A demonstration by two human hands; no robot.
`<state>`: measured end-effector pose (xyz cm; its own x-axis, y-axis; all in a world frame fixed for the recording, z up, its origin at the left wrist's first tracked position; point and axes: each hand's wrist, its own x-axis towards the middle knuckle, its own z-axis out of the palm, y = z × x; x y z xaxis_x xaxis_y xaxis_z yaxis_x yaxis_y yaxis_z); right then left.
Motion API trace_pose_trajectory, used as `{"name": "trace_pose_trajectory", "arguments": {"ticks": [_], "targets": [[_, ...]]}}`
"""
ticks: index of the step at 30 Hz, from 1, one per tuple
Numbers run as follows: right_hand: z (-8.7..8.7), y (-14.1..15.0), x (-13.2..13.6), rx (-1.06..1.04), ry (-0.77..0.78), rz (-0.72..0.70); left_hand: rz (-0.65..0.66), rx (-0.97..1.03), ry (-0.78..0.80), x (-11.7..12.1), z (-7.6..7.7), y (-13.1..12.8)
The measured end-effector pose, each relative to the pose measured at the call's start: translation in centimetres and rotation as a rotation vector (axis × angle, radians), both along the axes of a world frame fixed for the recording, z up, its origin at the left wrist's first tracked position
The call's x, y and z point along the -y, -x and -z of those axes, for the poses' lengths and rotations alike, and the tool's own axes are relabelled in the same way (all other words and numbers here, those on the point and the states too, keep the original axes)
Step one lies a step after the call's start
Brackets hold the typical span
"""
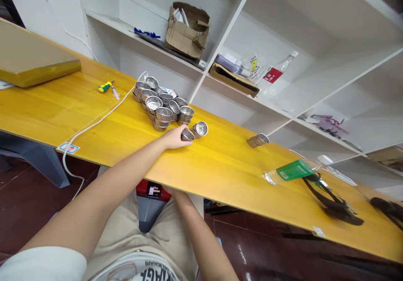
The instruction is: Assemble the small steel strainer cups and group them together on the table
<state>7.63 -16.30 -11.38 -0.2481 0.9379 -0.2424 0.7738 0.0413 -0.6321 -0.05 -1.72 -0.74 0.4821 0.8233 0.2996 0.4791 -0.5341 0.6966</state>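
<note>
My left hand (176, 138) is closed around a small perforated metal cup (187, 135) at the table's near side. Just right of it, another perforated cup (200, 128) stands tilted, close to the held one. Left of and behind the hand, a cluster of similar metal cups (163, 114) is heaped and partly stacked. My right hand (168, 189) is mostly hidden below the table edge, so its fingers do not show. It is close to a phone (154, 190) lying on something red.
A short stack of cups (257, 140) and a green-labelled bottle (294, 170) are to the right on the yellow table (220, 163). A white cable (94, 123) crosses the left side near a screwdriver (105, 87). White shelves (217, 92) stand behind.
</note>
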Motion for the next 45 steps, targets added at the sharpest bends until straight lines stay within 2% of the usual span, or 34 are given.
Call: {"name": "trace_pose_trajectory", "arguments": {"ticks": [1,2,3,4,5,6,7,8,10,11,12,13,14,17,20,26,31,34,39,43,45], "targets": [[-1.0,0.5,0.9,0.009,0.051,-0.101,-0.006,0.004,0.003,0.0,0.0,0.0],[-2.4,0.9,1.9,0.028,0.132,-0.264,-0.011,0.01,0.005,0.0,0.0,0.0],[-4.2,1.2,2.8,0.017,0.255,-0.51,-0.014,0.019,0.005,-0.1,0.1,0.0],[-6.5,1.1,3.3,-0.075,0.429,-0.767,-0.016,0.03,0.003,-0.1,0.1,0.0],[-9.1,0.6,3.4,-0.216,0.602,-0.959,-0.018,0.041,-0.001,-0.2,0.2,0.0],[-11.7,-0.2,2.8,-0.344,0.625,-1.016,-0.018,0.051,-0.006,-0.2,0.3,-0.1],[-14.2,-1.3,1.7,-0.446,0.494,-0.928,-0.017,0.062,-0.015,-0.3,0.3,-0.1],[-16.3,-2.6,0.0,-0.492,0.275,-0.723,-0.014,0.076,-0.026,-0.3,0.3,-0.1],[-18.8,-5.3,-4.3,-0.54,-0.304,-0.094,-0.009,0.112,-0.053,-0.2,0.3,-0.1],[-19.1,-6.4,-6.4,-0.509,-0.551,0.195,-0.013,0.13,-0.064,-0.2,0.3,-0.1],[-18.7,-7.3,-8.4,-0.449,-0.715,0.399,-0.022,0.141,-0.074,-0.2,0.3,-0.1],[-17.7,-7.9,-9.9,-0.379,-0.799,0.504,-0.025,0.148,-0.087,-0.1,0.3,-0.1],[-16.5,-8.1,-11.0,-0.311,-0.83,0.513,-0.017,0.149,-0.1,-0.1,0.3,-0.1],[-12.8,-7.6,-11.9,-0.168,-0.764,0.354,0.057,0.156,-0.176,-0.2,0.5,-0.2],[-11.5,-6.4,-11.5,-0.259,-0.674,0.374,0.082,0.156,-0.277,-0.5,0.9,-0.3],[-12.8,-5.8,-11.7,-0.778,-0.257,0.45,0.041,0.113,-0.328,-0.8,1.3,-0.2],[-13.3,-6.0,-11.5,-0.97,-0.192,0.5,0.039,0.134,-0.376,-1.0,1.2,-0.1],[-13.4,-6.0,-11.5,-1.106,-0.096,0.535,0.057,0.147,-0.404,-1.0,1.1,-0.1],[-13.5,-6.4,-11.7,-1.192,0.014,0.625,0.1,0.08,-0.524,-0.8,1.3,-0.4],[-13.6,-6.7,-11.8,-1.24,0.11,0.597,0.08,0.072,-0.557,-0.9,1.7,-0.8],[-13.7,-6.8,-11.8,-1.278,0.108,0.565,0.048,0.098,-0.536,-1.1,1.8,-0.9]]}}
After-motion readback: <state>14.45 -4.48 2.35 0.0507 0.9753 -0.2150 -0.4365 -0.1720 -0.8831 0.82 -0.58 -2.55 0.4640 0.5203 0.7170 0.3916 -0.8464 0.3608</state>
